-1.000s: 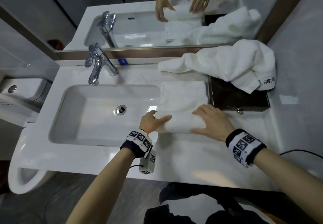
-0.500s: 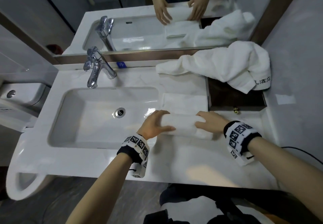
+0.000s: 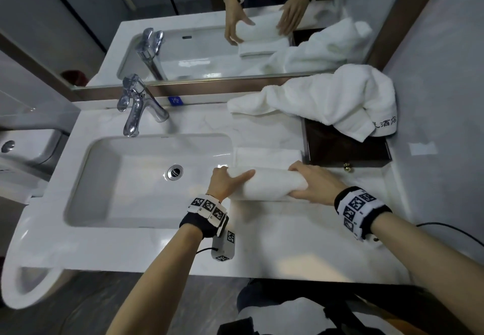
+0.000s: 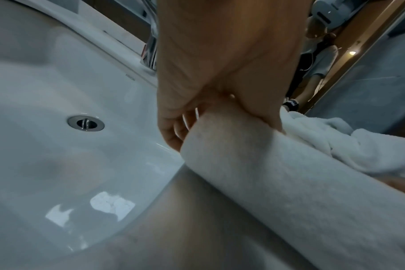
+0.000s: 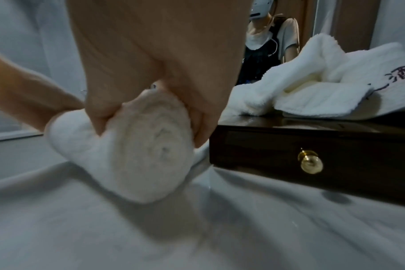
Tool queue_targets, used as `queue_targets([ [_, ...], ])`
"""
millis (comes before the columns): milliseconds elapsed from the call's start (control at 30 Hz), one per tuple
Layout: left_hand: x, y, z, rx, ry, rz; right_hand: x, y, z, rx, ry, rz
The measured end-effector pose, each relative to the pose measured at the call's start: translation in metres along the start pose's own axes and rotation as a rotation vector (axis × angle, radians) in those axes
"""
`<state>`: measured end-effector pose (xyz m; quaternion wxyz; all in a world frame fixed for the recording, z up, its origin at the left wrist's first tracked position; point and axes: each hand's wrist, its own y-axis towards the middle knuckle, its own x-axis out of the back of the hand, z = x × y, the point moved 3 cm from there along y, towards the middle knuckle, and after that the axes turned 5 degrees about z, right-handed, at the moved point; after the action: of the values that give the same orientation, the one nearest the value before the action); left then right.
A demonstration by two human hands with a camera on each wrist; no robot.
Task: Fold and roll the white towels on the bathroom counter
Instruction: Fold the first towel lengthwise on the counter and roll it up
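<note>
I look down at a white marble counter with a sink sunk into its left half. Both of my hands are on a white towel that lies just right of the sink. Most of it is wound into a thick roll running left to right, and a short flat strip of it lies unrolled on the far side.

My left hand grips the roll's left end: the thumb lies across the top and the fingers curl down round the end, beside the sink's edge. My right hand grips the right end, the thumb on the near side and the fingers curled over the far side. From the right wrist I see the spiral of towel layers at that end, with the roll resting on the counter.

Just beyond my right hand stands a dark wooden box with a small brass knob on its front. A second white towel lies crumpled, unfolded, partly over the box's back and partly on the counter, with dark stitched characters near one edge.

A chrome tap stands behind the sink. A mirror along the back wall reflects my hands and both towels.
</note>
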<state>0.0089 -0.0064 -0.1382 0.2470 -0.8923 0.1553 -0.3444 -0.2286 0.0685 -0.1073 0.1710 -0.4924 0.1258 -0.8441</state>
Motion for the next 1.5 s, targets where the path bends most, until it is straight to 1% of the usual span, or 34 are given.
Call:
queue_targets([
  [67, 0.0, -0.003, 0.0, -0.026, -0.12, -0.044, 0.001, 0.002, 0.001, -0.077, 0.044, 0.111],
  [133, 0.001, -0.006, 0.001, -0.042, -0.173, -0.033, 0.002, 0.006, 0.004, -0.096, 0.082, 0.156],
  [200, 0.002, -0.009, 0.001, -0.065, -0.228, 0.038, 0.004, 0.01, 0.007, -0.102, 0.151, 0.135],
  [300, 0.006, -0.012, 0.0, -0.106, -0.286, 0.153, 0.003, 0.016, 0.004, -0.188, 0.248, 0.156],
  [367, 0.01, -0.012, -0.002, -0.108, -0.269, 0.18, 0.0, 0.016, 0.0, -0.25, 0.296, 0.194],
  [400, 0.012, -0.011, -0.003, -0.111, -0.231, 0.16, -0.002, 0.017, -0.003, -0.272, 0.342, 0.192],
  [500, 0.016, -0.007, -0.008, -0.092, -0.045, 0.007, -0.007, 0.013, -0.013, -0.383, 0.586, 0.139],
  [567, 0.011, -0.007, -0.016, -0.069, 0.045, -0.042, -0.012, 0.008, -0.016, -0.448, 0.685, 0.077],
  [600, 0.008, -0.006, -0.019, -0.05, 0.047, -0.038, -0.015, 0.005, -0.018, -0.468, 0.679, 0.045],
  [667, 0.003, -0.005, -0.026, -0.021, -0.027, -0.013, -0.021, -0.005, -0.02, -0.518, 0.633, 0.0],
  [733, 0.001, -0.005, -0.031, -0.011, -0.115, 0.008, -0.027, -0.018, -0.019, -0.535, 0.753, 0.019],
  [767, -0.001, -0.004, -0.033, -0.016, -0.123, 0.016, -0.03, -0.024, -0.018, -0.534, 0.83, 0.046],
  [833, -0.006, -0.005, -0.036, -0.034, -0.097, 0.047, -0.035, -0.035, -0.024, -0.542, 0.936, 0.074],
  [900, -0.015, -0.007, -0.043, -0.058, -0.046, 0.099, -0.036, -0.047, -0.032, -0.549, 1.011, 0.057],
  [1000, -0.033, -0.011, -0.059, -0.11, 0.057, 0.179, -0.031, -0.067, -0.044, -0.533, 0.999, 0.016],
  [1067, -0.048, -0.014, -0.07, -0.148, 0.114, 0.25, -0.028, -0.085, -0.054, -0.574, 0.945, -0.011],
  [1167, -0.072, -0.02, -0.082, -0.177, 0.174, 0.338, -0.028, -0.113, -0.064, -0.669, 0.837, -0.006],
  [1333, -0.104, -0.029, -0.103, -0.248, 0.286, 0.428, -0.038, -0.152, -0.067, -0.765, 0.782, -0.054],
  [1400, -0.114, -0.034, -0.112, -0.302, 0.342, 0.457, -0.039, -0.164, -0.066, -0.813, 0.805, -0.102],
  [1500, -0.136, -0.043, -0.125, -0.397, 0.415, 0.499, -0.041, -0.181, -0.063, -0.847, 0.903, -0.237],
])
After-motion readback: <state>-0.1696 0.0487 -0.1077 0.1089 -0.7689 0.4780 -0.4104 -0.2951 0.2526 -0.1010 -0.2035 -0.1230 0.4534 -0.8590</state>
